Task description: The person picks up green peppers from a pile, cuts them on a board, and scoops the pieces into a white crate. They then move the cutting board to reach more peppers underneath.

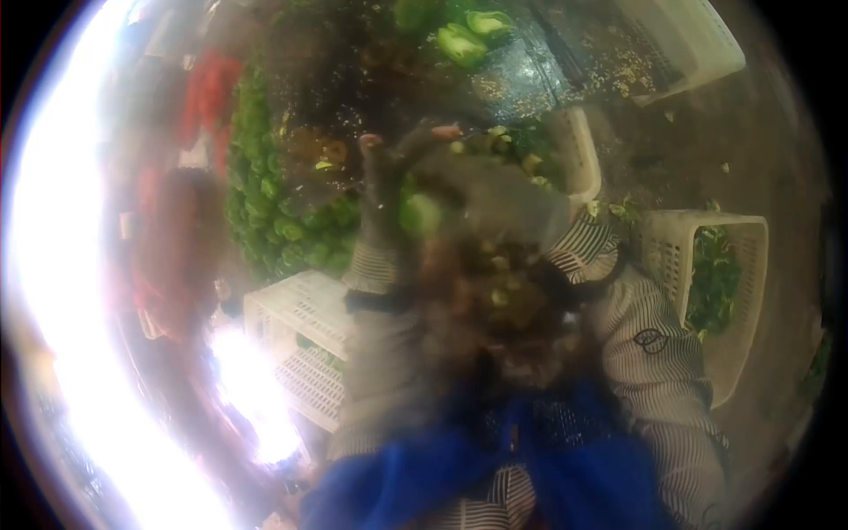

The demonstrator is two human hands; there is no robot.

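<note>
Both my hands wear dark grey gloves over striped sleeves. My left hand (pixel 382 168) reaches forward beside the heap of green peppers (pixel 261 194), a bare fingertip pointing up and its fingers apart. My right hand (pixel 503 194) comes in from the right and is smeared by motion. A pale green pepper (pixel 420 214) shows just below the right hand's blurred fingers, beside my left wrist; I cannot tell whether that hand grips it. Beyond the right hand, pale pepper scraps (pixel 530 163) lie in a white crate (pixel 583 155). Two larger light green peppers (pixel 464 42) rest farther off.
On the right stands a white crate (pixel 751 265) with green pieces inside. Another white crate (pixel 300 309) is at my left. A wet surface (pixel 521 75) strewn with pale seeds lies ahead. A person in red (pixel 208 97) is at the far left, near strong glare.
</note>
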